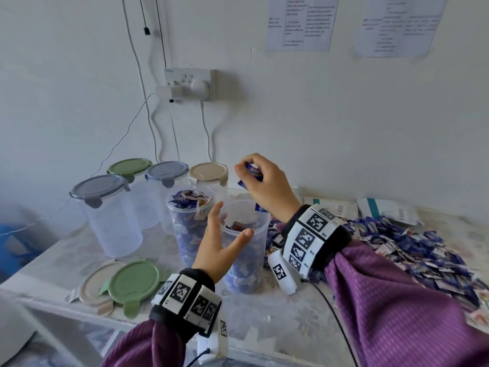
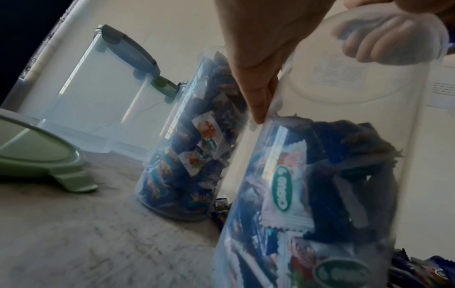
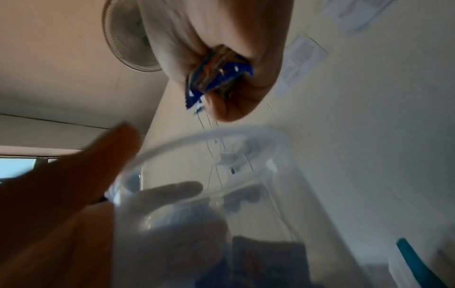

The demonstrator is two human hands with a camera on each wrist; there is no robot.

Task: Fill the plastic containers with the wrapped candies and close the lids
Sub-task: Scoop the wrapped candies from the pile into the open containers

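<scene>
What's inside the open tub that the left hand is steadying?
The open tub holds wrapped candies, mostly blue with a few white ones, piled partway up; its top part is empty. How the candies lie deep inside is hidden by those against the wall.

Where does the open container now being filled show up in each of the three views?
Head: centre, open container between the left hand and right hand.
Left wrist: right half, candies inside.
Right wrist: lower centre, rim under held candies.
Shared landmark: left hand's thumb.
</scene>
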